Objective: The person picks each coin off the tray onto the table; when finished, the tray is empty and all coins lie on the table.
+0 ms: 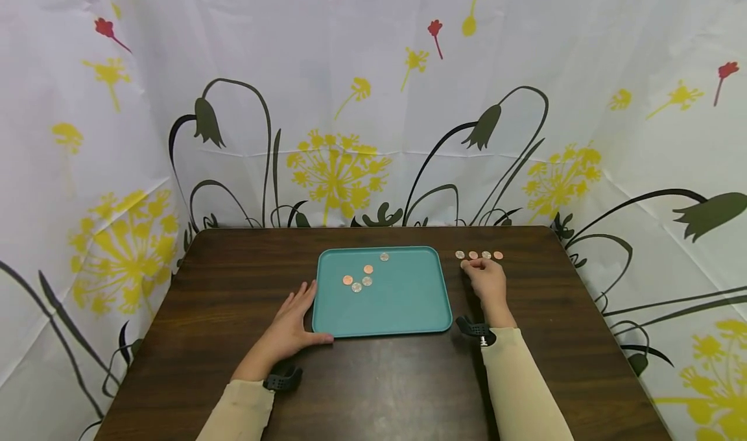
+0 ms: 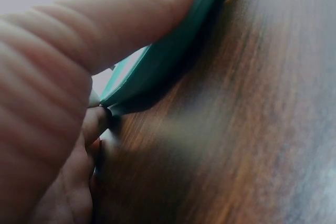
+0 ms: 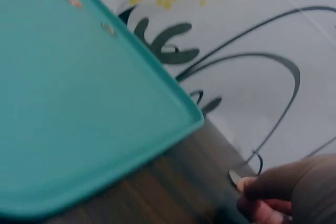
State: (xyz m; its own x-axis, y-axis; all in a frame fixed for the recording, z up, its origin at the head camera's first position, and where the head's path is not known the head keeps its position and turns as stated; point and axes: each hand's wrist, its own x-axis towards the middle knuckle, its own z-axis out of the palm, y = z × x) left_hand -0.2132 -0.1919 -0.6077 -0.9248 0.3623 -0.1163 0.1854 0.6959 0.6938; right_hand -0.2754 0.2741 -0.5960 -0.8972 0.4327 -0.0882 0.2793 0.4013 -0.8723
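My left hand (image 1: 288, 327) lies at the left end of a teal tray (image 1: 397, 311), fingers stretched along its left side and thumb against its front edge. In the left wrist view the thumb (image 2: 121, 22) rests across the tray's rim. On the tray lie several loose coins, among them a copper coin (image 1: 347, 279) and a silver coin (image 1: 384, 257). Right of the tray, my right hand (image 1: 489, 282) pinches a coin (image 1: 464, 264) at its fingertips, just in front of a row of coins. The right wrist view shows a silvery coin (image 3: 234, 177) right at the fingertips.
The row along the table's back holds alternating silver and copper coins, starting with a silver coin (image 1: 460, 254) and ending with a copper coin (image 1: 498, 255). A flower-patterned curtain (image 1: 362, 104) hangs behind the dark wooden table (image 1: 373, 389). Both wrists wear black straps.
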